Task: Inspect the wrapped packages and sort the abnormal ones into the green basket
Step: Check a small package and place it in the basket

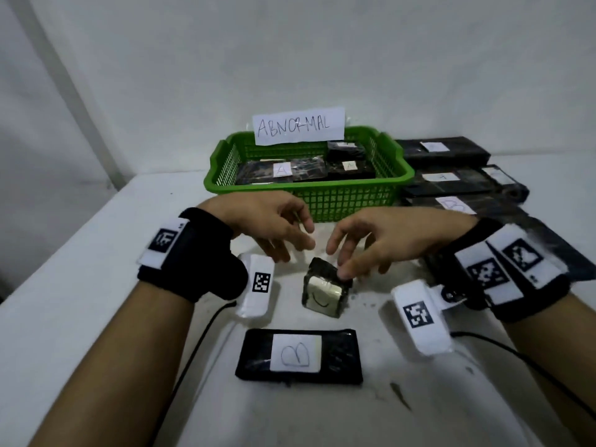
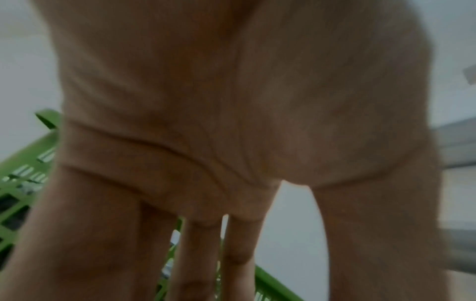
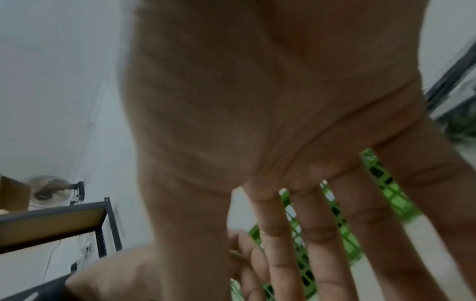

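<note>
A small cube-shaped package (image 1: 325, 293) in black wrap with a white label stands on the white table (image 1: 96, 269) between my hands. My right hand (image 1: 345, 256) hovers over it with fingers spread, and its thumb tip touches the package's top right corner. My left hand (image 1: 290, 243) floats just behind and left of the package, fingers relaxed and holding nothing. The green basket (image 1: 325, 201), tagged ABNORMAL, sits behind both hands with several black packages inside. The wrist views show straight fingers (image 2: 198, 254) and spread fingers (image 3: 319, 244) before the basket mesh (image 3: 386, 187).
A flat black package (image 1: 300, 356) with a white label lies nearest me. A stack of long black packages (image 1: 451, 179) fills the table to the right of the basket. Black cables (image 1: 193, 350) trail from both wrists. A metal shelf (image 3: 51, 222) stands off to the side.
</note>
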{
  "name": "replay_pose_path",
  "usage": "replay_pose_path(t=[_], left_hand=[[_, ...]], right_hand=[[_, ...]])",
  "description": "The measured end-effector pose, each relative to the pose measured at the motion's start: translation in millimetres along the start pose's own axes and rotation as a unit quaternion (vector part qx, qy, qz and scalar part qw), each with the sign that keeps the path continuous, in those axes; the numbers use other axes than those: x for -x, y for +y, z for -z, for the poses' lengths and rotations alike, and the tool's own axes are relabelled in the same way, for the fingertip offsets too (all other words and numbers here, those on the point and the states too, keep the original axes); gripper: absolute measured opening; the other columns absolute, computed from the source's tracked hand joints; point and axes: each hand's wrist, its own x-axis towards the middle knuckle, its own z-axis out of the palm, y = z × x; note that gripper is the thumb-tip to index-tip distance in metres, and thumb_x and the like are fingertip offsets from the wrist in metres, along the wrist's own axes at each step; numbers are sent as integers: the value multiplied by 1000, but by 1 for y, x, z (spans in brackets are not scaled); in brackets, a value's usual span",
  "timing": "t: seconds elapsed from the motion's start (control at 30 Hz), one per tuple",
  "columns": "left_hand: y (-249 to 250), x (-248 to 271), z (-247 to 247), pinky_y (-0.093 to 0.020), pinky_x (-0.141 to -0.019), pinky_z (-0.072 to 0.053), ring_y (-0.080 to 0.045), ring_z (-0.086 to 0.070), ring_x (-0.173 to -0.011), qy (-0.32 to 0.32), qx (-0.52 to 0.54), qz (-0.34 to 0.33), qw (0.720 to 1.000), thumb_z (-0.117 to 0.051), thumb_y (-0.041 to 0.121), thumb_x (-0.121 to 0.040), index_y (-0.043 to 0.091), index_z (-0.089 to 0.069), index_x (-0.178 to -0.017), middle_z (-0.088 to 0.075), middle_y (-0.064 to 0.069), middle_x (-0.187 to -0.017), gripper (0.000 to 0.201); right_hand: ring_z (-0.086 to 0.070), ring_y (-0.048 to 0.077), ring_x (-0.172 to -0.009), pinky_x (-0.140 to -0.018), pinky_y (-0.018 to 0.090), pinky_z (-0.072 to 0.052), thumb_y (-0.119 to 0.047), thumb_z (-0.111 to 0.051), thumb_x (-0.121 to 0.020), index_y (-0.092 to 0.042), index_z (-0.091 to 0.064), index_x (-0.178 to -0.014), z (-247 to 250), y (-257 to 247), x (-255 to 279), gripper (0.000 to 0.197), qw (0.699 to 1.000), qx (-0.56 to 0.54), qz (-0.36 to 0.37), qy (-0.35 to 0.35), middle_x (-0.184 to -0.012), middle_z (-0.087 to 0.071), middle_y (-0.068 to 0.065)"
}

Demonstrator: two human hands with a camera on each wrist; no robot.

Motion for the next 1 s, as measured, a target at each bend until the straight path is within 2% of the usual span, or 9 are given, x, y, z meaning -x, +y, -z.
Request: replay_pose_path(t=[0.13, 0.23, 0.37, 0.47, 0.57, 0.67, 0.77, 0.87, 1.0], left_hand=[[1, 4, -3, -35, -81, -61, -32, -76, -84, -46, 36, 9, 998, -75, 24, -85, 9, -59, -115, -76, -13, -102, 37], [4, 8, 3, -36, -83, -61, -27, -74, -84, -11, 84, -36, 996, -75, 38, -73, 12, -60, -117, -72, -12, -104, 53], [1, 9, 12, -43, -84, -61, -37, -73, -93, 63, 144, -68, 985, -66, 53, -71, 13, -61, -112, -65, -16, -105, 57], [4, 6, 14, -35, -76, -62, -34, -74, -87, 122, 227, -108, 960, -68, 42, -78, 13, -59, -118, -66, -16, -112, 51], [9, 7, 16, -33, -76, -61, -20, -73, -84, 218, 241, -179, 929, -75, 21, -83, 15, -54, -127, -66, -12, -114, 48], [9, 8, 16, -33, -80, -60, -16, -72, -92, 269, 192, -215, 919, -82, 14, -79, 16, -56, -125, -66, -3, -112, 53], [12, 9, 12, -28, -80, -58, -9, -70, -89, 266, 131, -238, 925, -84, 19, -78, 24, -60, -120, -66, 3, -114, 49], [16, 9, 10, -28, -82, -59, -11, -70, -92, 249, 147, -257, 922, -74, 21, -89, 23, -62, -118, -63, 0, -111, 32], [15, 4, 10, -31, -77, -61, -13, -70, -82, 273, 161, -245, 916, -66, 19, -94, 21, -61, -113, -65, -12, -111, 19]], right_hand=[[-74, 18, -76, -66, 26, -57, -21, -76, -88, -14, -75, -95, -8, 4, -7, 11, 997, -48, 48, 22, -85, -77, 0], [-74, 18, -70, -63, 27, -60, -12, -74, -89, -11, -74, -87, -2, 7, -2, 2, 987, -104, 85, 88, -78, -76, 4], [-72, 17, -68, -65, 28, -61, -9, -72, -89, -7, -70, -85, 13, 5, -3, 5, 926, -212, 162, 266, -78, -73, 6], [-69, 12, -71, -66, 27, -61, -6, -69, -92, -8, -66, -84, 17, -5, -9, 9, 887, -235, 193, 348, -79, -69, 3], [-72, 18, -72, -70, 33, -63, -19, -69, -92, -12, -66, -91, 22, -15, -9, 7, 883, -293, 186, 317, -90, -73, 4], [-75, 25, -72, -75, 39, -64, -39, -73, -81, -12, -64, -100, 24, -22, -8, 34, 880, -364, 159, 261, -94, -77, 11], [-70, 18, -59, -63, 33, -63, -15, -73, -89, -14, -57, -97, 17, -26, -14, 18, 867, -328, 142, 346, -79, -73, 8], [-71, 16, -65, -52, 28, -58, -5, -64, -93, -18, -51, -93, 11, -26, -19, 18, 845, -307, 145, 414, -81, -71, 5], [-74, 23, -83, -62, 36, -63, -1, -59, -94, -14, -53, -103, 10, -28, -18, 17, 855, -314, 162, 380, -94, -73, 13]])
